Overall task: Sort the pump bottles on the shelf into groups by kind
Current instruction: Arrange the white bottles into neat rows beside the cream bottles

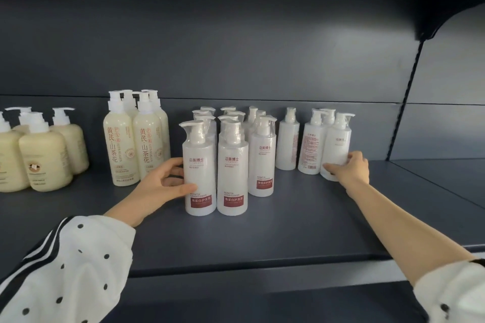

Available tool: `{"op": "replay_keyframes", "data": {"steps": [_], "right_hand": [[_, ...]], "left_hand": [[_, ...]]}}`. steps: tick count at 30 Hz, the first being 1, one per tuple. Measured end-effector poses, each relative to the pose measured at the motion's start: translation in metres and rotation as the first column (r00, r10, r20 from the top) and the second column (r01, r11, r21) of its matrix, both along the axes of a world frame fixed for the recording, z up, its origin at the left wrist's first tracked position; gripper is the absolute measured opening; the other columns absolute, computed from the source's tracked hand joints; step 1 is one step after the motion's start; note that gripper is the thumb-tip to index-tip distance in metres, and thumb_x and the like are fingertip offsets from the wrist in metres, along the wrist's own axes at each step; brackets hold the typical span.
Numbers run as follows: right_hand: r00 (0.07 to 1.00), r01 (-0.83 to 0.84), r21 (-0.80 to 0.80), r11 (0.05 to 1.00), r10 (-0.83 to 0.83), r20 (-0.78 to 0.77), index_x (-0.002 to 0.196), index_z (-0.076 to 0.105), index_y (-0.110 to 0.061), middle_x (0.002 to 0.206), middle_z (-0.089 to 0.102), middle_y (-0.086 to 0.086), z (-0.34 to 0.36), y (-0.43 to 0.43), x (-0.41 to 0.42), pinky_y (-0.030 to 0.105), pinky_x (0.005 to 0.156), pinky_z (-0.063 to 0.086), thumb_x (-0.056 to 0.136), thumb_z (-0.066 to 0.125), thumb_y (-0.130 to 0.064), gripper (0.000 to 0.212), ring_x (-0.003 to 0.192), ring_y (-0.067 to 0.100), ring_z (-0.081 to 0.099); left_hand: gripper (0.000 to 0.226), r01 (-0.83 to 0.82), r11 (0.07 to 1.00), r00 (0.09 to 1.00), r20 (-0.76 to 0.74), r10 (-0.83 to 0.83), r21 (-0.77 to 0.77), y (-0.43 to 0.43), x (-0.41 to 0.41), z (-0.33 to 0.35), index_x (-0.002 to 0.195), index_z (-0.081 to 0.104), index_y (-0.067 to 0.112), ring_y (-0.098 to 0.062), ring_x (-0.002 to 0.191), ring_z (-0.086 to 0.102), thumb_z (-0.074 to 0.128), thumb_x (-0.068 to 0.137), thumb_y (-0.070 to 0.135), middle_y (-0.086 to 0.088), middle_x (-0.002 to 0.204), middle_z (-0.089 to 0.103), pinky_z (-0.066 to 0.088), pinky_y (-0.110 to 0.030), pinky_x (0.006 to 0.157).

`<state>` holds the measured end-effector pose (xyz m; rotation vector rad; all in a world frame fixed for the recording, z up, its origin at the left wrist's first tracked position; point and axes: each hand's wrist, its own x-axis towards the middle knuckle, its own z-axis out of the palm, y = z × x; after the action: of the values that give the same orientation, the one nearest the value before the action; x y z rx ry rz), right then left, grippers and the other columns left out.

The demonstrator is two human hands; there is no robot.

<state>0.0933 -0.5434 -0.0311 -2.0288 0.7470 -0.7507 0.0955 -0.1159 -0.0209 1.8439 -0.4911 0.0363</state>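
reaching in over the dark shelf (262, 233) from polka-dot sleeves (65, 270). with the left hand (168, 181), curled round the front-left keratin conditioner bottle (200, 160), probably to steady and square up the white block. farther right, with the right hand (346, 169), clasping the outlying white pump bottle (338, 144) low down, seemingly to draw it toward its kind. grouped behind at left: tall cream bottles (133, 139), squat cream bottles (44, 157).
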Motion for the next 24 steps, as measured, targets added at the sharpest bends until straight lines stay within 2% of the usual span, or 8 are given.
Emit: {"op": "replay_keyframes", "data": {"steps": [3,7,11,14,19,21,24], "right_hand": [[0.999,-0.050,0.054,0.997,0.049,0.007,0.113,0.037,-0.011,0.118,0.053,0.011,0.003,0.008,-0.007,0.039,0.076,0.046,0.073,0.083,-0.023,0.062,0.095,0.026,0.052],[0.990,-0.135,0.028,0.990,0.136,-0.035,0.109,0.037,-0.012,0.109,0.055,0.006,0.009,0.026,-0.027,0.039,0.075,0.049,0.071,0.085,-0.025,0.063,0.093,0.024,0.055],[0.966,-0.254,-0.012,0.967,0.253,-0.060,0.107,0.038,-0.013,0.102,0.055,0.002,0.010,0.056,-0.050,0.030,0.067,0.046,0.067,0.087,-0.029,0.065,0.092,0.021,0.057],[0.938,-0.344,-0.034,0.938,0.342,-0.065,0.108,0.039,-0.015,0.099,0.054,-0.003,0.012,0.085,-0.068,0.027,0.068,0.045,0.065,0.088,-0.031,0.067,0.091,0.017,0.057],[0.896,-0.442,-0.066,0.894,0.437,-0.077,0.109,0.040,-0.017,0.099,0.055,-0.009,0.009,0.128,-0.083,0.030,0.076,0.049,0.062,0.089,-0.035,0.070,0.090,0.011,0.057],[0.882,-0.470,-0.069,0.880,0.466,-0.068,0.108,0.039,-0.017,0.100,0.056,-0.010,0.008,0.142,-0.084,0.031,0.077,0.052,0.061,0.089,-0.036,0.071,0.092,0.011,0.059],[0.881,-0.473,-0.079,0.878,0.470,-0.053,0.107,0.039,-0.016,0.099,0.055,-0.011,0.007,0.157,-0.083,0.036,0.081,0.055,0.061,0.089,-0.036,0.071,0.092,0.013,0.060]], "left_hand": [[0.056,-0.005,1.000,1.000,0.003,0.005,-0.009,0.000,0.000,0.000,0.128,0.052,0.025,-0.008,0.096,0.064,0.074,0.078,0.012,0.000,0.115,0.062,0.049,-0.007,0.064],[0.056,-0.010,1.000,1.000,0.007,0.010,-0.029,-0.002,-0.003,0.000,0.129,0.051,0.021,-0.008,0.094,0.063,0.073,0.079,0.009,-0.003,0.114,0.062,0.048,-0.006,0.063],[0.056,-0.008,0.999,1.000,0.012,0.008,-0.041,-0.002,-0.005,0.000,0.129,0.051,0.022,-0.011,0.097,0.063,0.074,0.079,0.011,-0.003,0.114,0.063,0.048,-0.014,0.069],[0.056,0.007,0.999,1.000,0.013,-0.007,-0.040,-0.001,-0.005,0.000,0.129,0.051,0.024,-0.014,0.101,0.063,0.074,0.079,0.014,0.000,0.113,0.062,0.049,-0.020,0.077],[0.053,0.007,0.999,1.000,0.016,-0.006,-0.031,0.000,-0.005,-0.002,0.125,0.052,0.030,-0.015,0.102,0.063,0.075,0.079,0.018,0.003,0.114,0.062,0.051,-0.036,0.091],[0.052,0.010,0.999,1.000,0.008,-0.009,-0.036,0.001,-0.005,-0.002,0.124,0.053,0.030,-0.015,0.102,0.063,0.076,0.078,0.019,0.002,0.114,0.061,0.052,-0.037,0.091],[0.051,0.029,0.997,0.999,-0.011,-0.030,-0.065,0.000,-0.008,-0.001,0.124,0.053,0.027,-0.018,0.103,0.064,0.075,0.079,0.017,-0.001,0.115,0.060,0.055,-0.033,0.083]]}}
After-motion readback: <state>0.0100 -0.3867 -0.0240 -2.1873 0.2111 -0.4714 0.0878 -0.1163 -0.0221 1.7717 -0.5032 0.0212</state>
